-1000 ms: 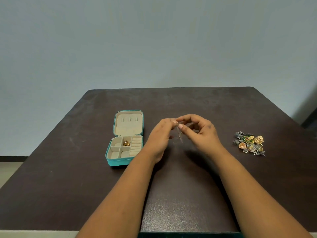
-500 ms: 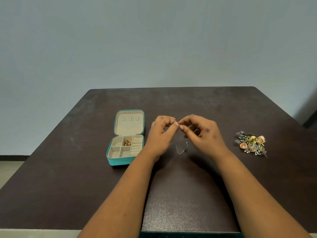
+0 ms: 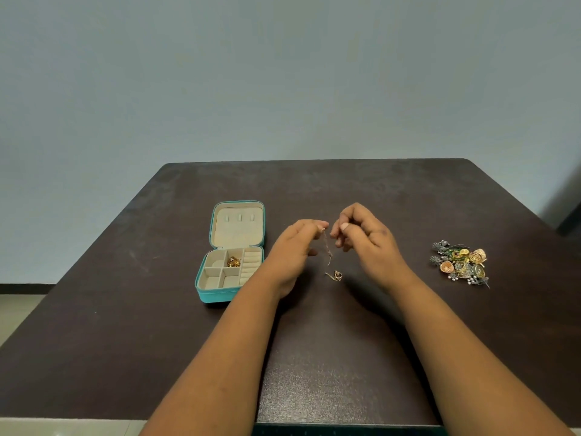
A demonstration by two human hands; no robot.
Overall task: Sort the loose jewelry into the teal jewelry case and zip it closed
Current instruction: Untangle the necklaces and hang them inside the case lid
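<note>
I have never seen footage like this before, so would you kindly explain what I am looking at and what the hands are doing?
There is no machine here: a person wears a camera on the head, looking down at their own two bare hands over a dark table. The left hand pinches the top of a thin chain, whose lower end with a small pendant rests on the table. The right hand is curled close beside it; whether it touches the chain is unclear. On the left lies an open teal jewelry case with one gold piece inside. On the right sits a pile of loose jewelry.
</note>
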